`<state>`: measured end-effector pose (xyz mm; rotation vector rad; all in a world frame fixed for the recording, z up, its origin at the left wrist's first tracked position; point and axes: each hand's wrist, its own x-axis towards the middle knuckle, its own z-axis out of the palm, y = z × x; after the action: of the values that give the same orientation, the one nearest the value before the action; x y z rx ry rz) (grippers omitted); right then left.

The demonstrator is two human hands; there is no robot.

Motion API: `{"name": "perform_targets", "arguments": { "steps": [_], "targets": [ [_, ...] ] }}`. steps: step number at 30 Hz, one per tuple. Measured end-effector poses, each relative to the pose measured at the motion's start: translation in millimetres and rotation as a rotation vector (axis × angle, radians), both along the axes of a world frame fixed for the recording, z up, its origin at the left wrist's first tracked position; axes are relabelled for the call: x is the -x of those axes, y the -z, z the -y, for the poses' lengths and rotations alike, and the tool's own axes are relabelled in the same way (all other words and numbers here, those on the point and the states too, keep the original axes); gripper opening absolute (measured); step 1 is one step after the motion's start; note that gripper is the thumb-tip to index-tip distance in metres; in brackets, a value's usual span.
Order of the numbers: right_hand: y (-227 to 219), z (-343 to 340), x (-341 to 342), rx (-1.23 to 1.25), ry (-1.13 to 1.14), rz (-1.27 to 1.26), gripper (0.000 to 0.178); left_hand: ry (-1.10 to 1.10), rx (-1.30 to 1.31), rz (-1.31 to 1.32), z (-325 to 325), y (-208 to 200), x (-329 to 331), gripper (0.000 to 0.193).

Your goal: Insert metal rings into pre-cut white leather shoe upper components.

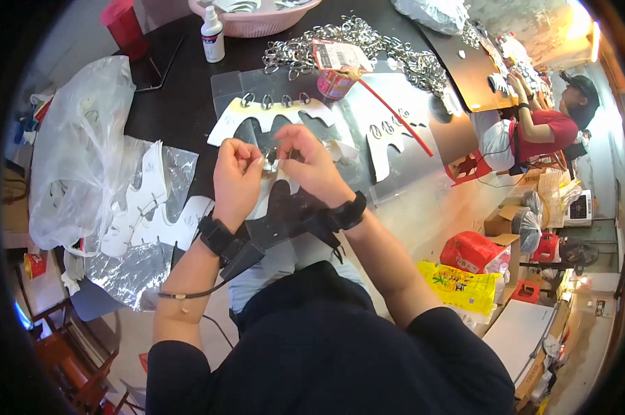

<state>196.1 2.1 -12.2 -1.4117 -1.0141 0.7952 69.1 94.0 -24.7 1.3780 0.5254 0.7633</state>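
In front of me, my left hand [238,178] and my right hand [309,162] meet with fingertips pinched. Between them is a shiny metal ring [272,155] at the tab of a white, scallop-edged flat piece [263,202]. Fingers partly cover where ring and tab meet. Just beyond lies a curved white piece [222,128] with several metal rings along its tabs. To the right rests a similar white piece [378,153], also with rings. Several more white pieces [134,214] lie on clear plastic at my left.
A heap of metal rings [354,38] lies at the back, near a pink tub [337,84] with a red stick [395,116] across it. A white bottle [213,36], pink basket [264,24] and red cup [124,28] stand behind. Another person [544,128] works at right.
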Motion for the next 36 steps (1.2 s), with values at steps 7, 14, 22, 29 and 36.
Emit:
{"name": "perform_targets", "arguments": {
  "steps": [7, 14, 22, 29, 36],
  "targets": [
    [-4, -1, 0, 0.012, 0.007, -0.003, 0.047, -0.005, -0.042, -0.003, 5, -4, 0, 0.024],
    [-7, -4, 1, 0.093, 0.050, -0.021, 0.056, -0.045, -0.148, -0.054, 10, -6, 0, 0.021],
    [1, -6, 8, 0.086, 0.039, -0.079, 0.056, -0.006, -0.073, -0.027, 3, 1, 7, 0.022],
    [-4, 2, -8, -0.033, 0.002, -0.230, 0.057, 0.078, 0.098, 0.078, -4, -1, -8, 0.023],
    [-8, 1, 1, -0.004, -0.008, -0.215, 0.056, 0.062, 0.140, 0.037, -3, -5, 0, 0.023]
  ]
}}
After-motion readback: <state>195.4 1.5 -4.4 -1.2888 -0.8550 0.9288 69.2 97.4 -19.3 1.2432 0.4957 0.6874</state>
